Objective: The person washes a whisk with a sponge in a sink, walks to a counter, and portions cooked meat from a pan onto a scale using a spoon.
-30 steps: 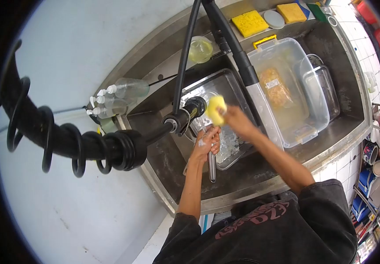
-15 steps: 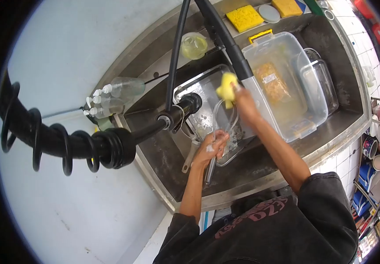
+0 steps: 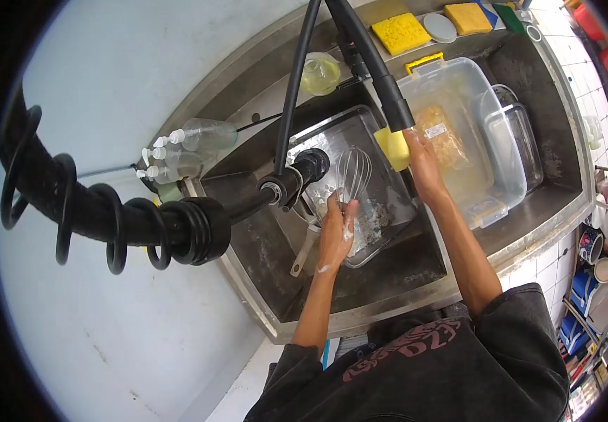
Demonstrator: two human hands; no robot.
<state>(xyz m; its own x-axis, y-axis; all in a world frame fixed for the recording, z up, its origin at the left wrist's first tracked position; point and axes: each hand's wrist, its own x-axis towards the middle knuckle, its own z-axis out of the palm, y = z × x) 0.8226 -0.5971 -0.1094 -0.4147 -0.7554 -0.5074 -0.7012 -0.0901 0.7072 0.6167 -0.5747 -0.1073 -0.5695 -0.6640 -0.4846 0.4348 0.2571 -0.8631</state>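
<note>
My left hand (image 3: 337, 228), with some suds on it, is closed around a whisk (image 3: 354, 171) over the left basin. Its wire loops point away from me, and the handle is mostly hidden by my fingers. In my right hand (image 3: 425, 165) is a yellow sponge (image 3: 393, 149), held above the divider between the basins, to the right of the whisk. Below the whisk lies a rectangular metal tray (image 3: 395, 193) with wet, foamy residue. A utensil's pale handle (image 3: 305, 252) sticks out beside the tray, left of my left hand.
A clear plastic tub (image 3: 483, 190) in the right basin holds cloudy water and a labelled packet (image 3: 443, 141). Sponges (image 3: 399, 34) line the far ledge. Pump bottles (image 3: 202, 135) stand at left. A black faucet with a spring hose (image 3: 198, 233) reaches across the sink.
My right hand has moved right with the sponge, away from the whisk. My left hand has shifted slightly up, and the whisk's loops now show more fully.
</note>
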